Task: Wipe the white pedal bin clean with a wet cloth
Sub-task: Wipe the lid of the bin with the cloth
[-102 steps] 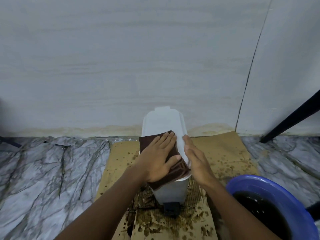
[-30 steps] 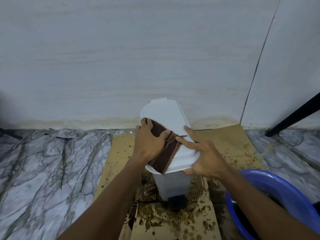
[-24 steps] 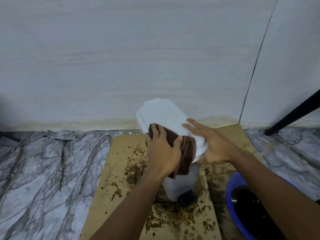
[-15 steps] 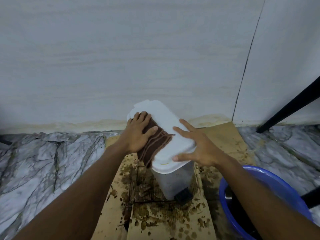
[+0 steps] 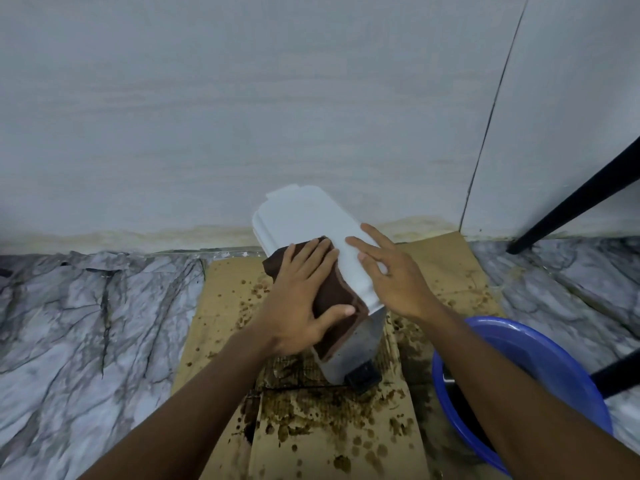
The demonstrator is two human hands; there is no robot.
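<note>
Brown cloth (image 5: 337, 296) under flat left hand (image 5: 298, 299) wipes bin lid (image 5: 304, 220); right hand (image 5: 391, 278) spread flat, steadying. Next, probably: sides, bin braced.

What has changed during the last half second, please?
The left hand slid the brown cloth from the far left of the white plastic pedal bin's lid toward its near edge, where it now hangs over. The right hand still steadies the lid, fingers spread. The blue round basin and stained cardboard sheet stayed.
</note>
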